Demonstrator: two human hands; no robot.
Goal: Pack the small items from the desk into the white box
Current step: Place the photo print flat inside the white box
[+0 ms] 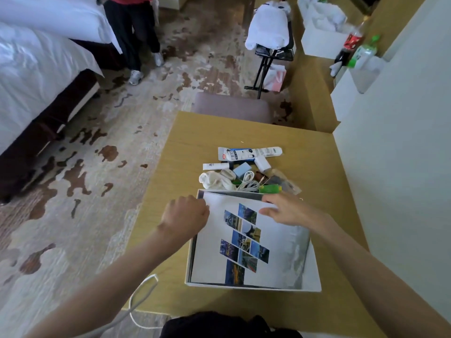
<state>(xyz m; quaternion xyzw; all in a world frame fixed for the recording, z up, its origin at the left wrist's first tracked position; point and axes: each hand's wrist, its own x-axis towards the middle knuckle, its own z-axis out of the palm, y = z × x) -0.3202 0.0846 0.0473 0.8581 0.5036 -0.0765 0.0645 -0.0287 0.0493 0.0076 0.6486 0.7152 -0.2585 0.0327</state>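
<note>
A white box point(314, 276) sits on the wooden desk point(195, 142) in front of me. Its white lid point(219, 242), printed with small photo tiles, lies tilted across the box opening. My left hand point(185, 215) grips the lid's far left corner with curled fingers. My right hand point(288, 209) holds the lid's far right edge, thumb on top. Just beyond the box lies a pile of small items: a white tube point(249, 153), a small white bottle point(216, 166), a crumpled white cloth point(214, 180), a coiled white cable point(247, 184), a light blue block point(241, 170) and a green item point(269, 189).
A padded stool point(231, 107) stands at the desk's far edge. A wall point(390, 167) borders the desk on the right. A bed point(36, 69) is at left, and a person's legs point(136, 37) stand on the patterned carpet. A white cord point(141, 298) hangs off the desk's near edge.
</note>
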